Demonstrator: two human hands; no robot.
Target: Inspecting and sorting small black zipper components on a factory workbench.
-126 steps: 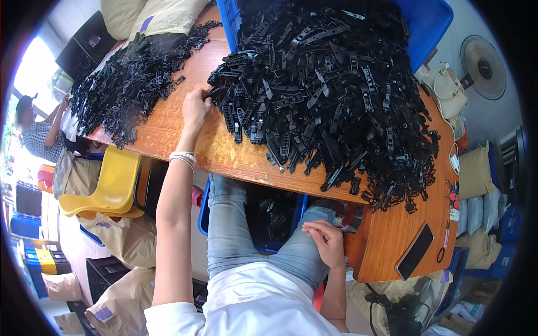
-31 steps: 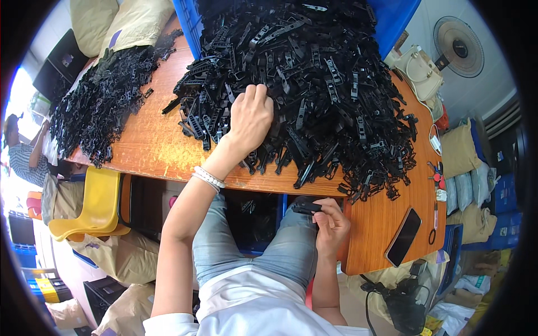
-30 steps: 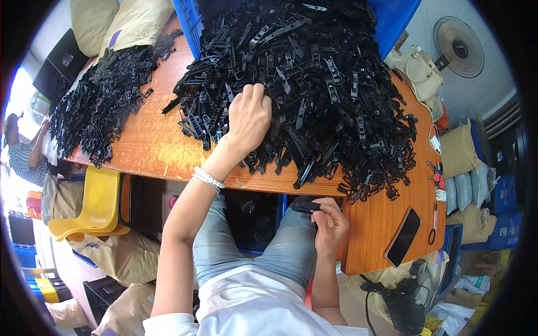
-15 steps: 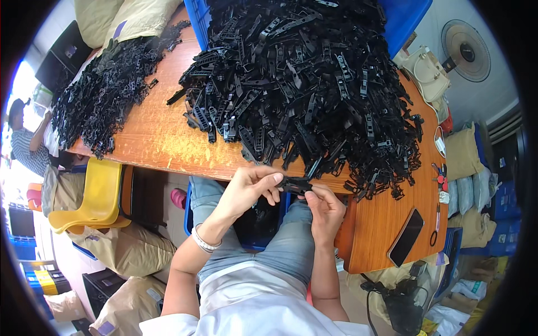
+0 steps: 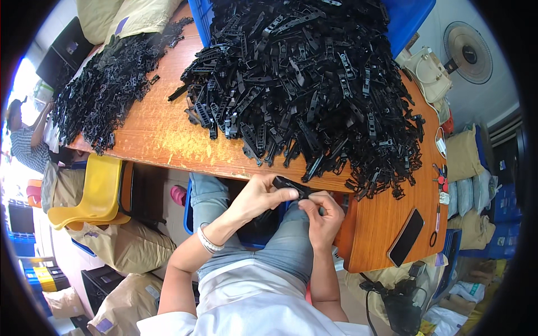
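Note:
A small black plastic part (image 5: pixel 291 185) is held between my two hands, just off the table's near edge and above my lap. My left hand (image 5: pixel 262 193) is closed round its left end, thumb pressed along it. With thumb and fingertips together, my right hand (image 5: pixel 322 211) pinches the other end. The fingers cover much of the part, so its exact kind cannot be made out. Beyond my hands, a large heap of black plastic parts (image 5: pixel 297 89) spills over the wooden table (image 5: pixel 374 229).
A second heap of smaller black parts (image 5: pixel 106 84) lies at the far left. A blue crate (image 5: pixel 412 28) stands behind the main heap. At the right lie a phone (image 5: pixel 406 237) and keys (image 5: pixel 440 175). A yellow chair (image 5: pixel 95 193) and another person (image 5: pixel 31 137) are at left.
My left hand has shifted right and wrapped further over the black part, which now tilts down to the right. My right fingers have curled in closer at its right end.

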